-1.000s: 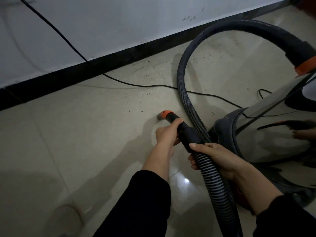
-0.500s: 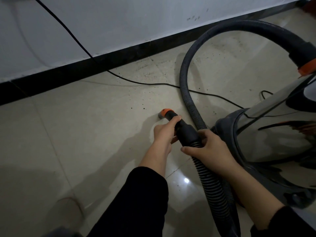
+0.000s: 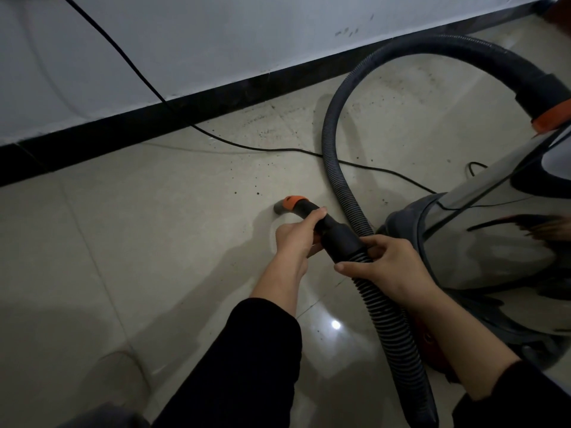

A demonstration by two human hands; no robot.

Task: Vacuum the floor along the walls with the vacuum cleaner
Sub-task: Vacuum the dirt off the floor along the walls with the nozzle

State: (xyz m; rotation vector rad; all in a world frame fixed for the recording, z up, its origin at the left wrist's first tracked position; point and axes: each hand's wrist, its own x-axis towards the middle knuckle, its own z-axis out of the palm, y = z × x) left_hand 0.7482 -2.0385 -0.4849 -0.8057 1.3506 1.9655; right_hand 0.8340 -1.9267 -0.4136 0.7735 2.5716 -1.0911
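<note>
Pale glossy floor tiles (image 3: pixel 123 273) fill the view. Nearest, black sleeves (image 3: pixel 247 366) reach forward. The right hand (image 3: pixel 392 267) curls round the ribbed grey hose (image 3: pixel 398 335) where it meets the black plastic cuff (image 3: pixel 336 236). Just ahead, the left hand (image 3: pixel 296 239) wraps its fingers round the same cuff, closer to the tip. Beyond it the short orange-collared nozzle (image 3: pixel 289 205) points down at the floor, apparently touching it, well apart from the wall. Beside the right hand stands the shiny steel drum vacuum cleaner (image 3: pixel 482 242), the hose looping out from its top and back. Dark specks (image 3: pixel 257 193) lie just ahead of the nozzle. More grit (image 3: pixel 265 132) shows farther on near the black skirting board (image 3: pixel 185 115), and a thin black power cord (image 3: pixel 278 148) lies between. Above the skirting rises the white wall (image 3: pixel 247 41). By the look of it, the strip along the skirting is not yet cleaned here. The nozzle has to work forward over the specks to the wall's foot, minding the cord.
</note>
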